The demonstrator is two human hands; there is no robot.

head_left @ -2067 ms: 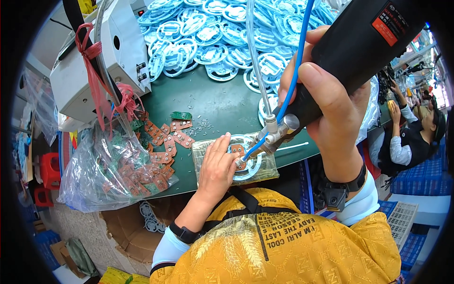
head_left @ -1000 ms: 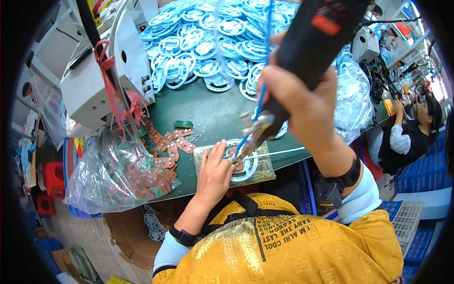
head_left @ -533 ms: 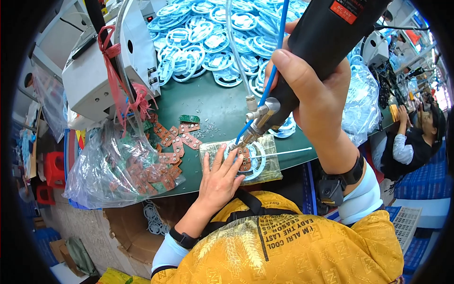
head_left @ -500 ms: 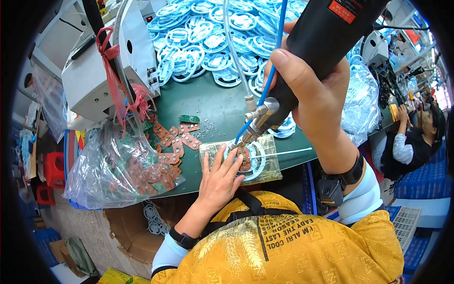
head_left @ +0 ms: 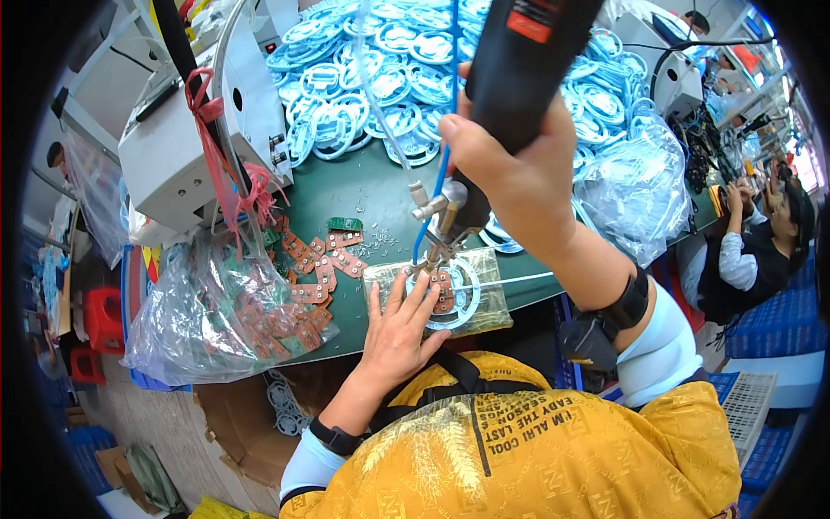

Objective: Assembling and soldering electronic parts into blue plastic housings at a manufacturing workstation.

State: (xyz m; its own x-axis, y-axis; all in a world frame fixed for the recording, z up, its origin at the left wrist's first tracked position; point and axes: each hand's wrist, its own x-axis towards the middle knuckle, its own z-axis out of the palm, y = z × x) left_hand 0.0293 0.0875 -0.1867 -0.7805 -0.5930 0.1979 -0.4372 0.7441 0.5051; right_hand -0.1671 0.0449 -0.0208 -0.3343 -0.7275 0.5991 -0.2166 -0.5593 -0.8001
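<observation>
Left hand point(head_left: 399, 333) lies flat, fingers spread, palm down on a clear block point(head_left: 437, 294) at the near edge of the green table point(head_left: 354, 186). Fingertips press a white ring w/ a small brown board point(head_left: 443, 290) set in its middle; ring + board sit on top of the block, directly in front of the person's chest.

Right hand point(head_left: 519, 173) is wrapped tight round a black power driver point(head_left: 510, 69), held nearly upright, tilted a bit toward the person. Its metal tip point(head_left: 430, 258) comes down onto the board, just beside the left fingertips. A blue hose point(head_left: 449, 112) and a clear tube run up from the nose of the driver.

Left of the block: loose brown boards point(head_left: 324, 264) scattered on the table, one green board point(head_left: 344, 224) among them, tiny screws nearby. A clear bag point(head_left: 207, 320) full of more boards hangs over the table's near-left edge. Behind it stands a white machine point(head_left: 186, 147) w/ red ribbon tied on.

Far side of the table: big heap of blue-and-white rings point(head_left: 380, 60). To the right, another clear bag point(head_left: 635, 186) w/ rings inside. At far right another person point(head_left: 748, 251) sits at a bench, well apart.
</observation>
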